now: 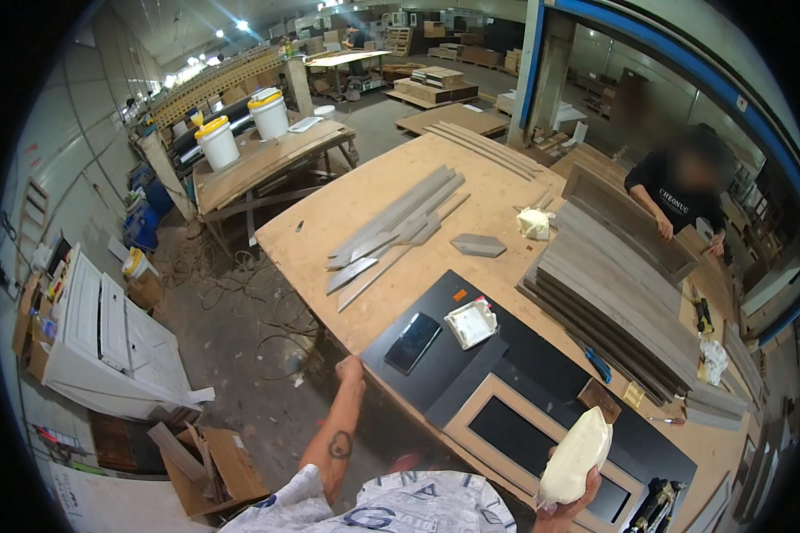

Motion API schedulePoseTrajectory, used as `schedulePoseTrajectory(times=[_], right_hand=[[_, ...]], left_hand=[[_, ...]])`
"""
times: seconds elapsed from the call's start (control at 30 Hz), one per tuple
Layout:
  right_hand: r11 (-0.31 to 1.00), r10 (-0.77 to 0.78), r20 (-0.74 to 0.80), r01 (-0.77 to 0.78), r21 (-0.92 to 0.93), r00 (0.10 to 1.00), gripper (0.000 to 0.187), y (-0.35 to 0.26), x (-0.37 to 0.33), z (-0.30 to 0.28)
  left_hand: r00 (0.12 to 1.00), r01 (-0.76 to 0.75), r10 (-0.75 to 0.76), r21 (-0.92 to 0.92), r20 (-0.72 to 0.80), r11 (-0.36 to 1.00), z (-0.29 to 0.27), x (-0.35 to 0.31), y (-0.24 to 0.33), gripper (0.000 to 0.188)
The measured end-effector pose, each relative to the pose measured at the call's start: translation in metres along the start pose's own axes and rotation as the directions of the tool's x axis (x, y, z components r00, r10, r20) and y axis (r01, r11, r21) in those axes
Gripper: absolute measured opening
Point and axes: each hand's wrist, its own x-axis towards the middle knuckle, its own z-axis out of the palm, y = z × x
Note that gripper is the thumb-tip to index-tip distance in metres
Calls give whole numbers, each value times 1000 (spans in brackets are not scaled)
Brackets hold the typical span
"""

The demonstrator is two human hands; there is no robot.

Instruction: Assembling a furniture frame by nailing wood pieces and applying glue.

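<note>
Right hand point(567, 508): clamped under a cream bag point(576, 455), long axis upright, above the framed dark panel point(542, 435).
Left hand point(350, 368): curled on the workbench point(347, 222) near edge; closure unclear.
Nearer hand: right.

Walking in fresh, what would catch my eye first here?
Probably the big wooden workbench with grey strips fanned across it. On its near end lies a black panel carrying a phone. The right hand holds a pale lump, and the left hand rests on the bench edge.
</note>
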Motion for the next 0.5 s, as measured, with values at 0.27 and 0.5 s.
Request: schedulePoseTrajectory(times=[0.27,0.5], right_hand=[[994,15,70,-22,104,997,76,1,5,-27],[884,125,430,-297,361,894,69,-23,-5,-52]], left_hand=[[905,-302,213,205,369,931,-43,-85,53,20],[512,4,434,-507,741,862,-69,-235,143,29]])
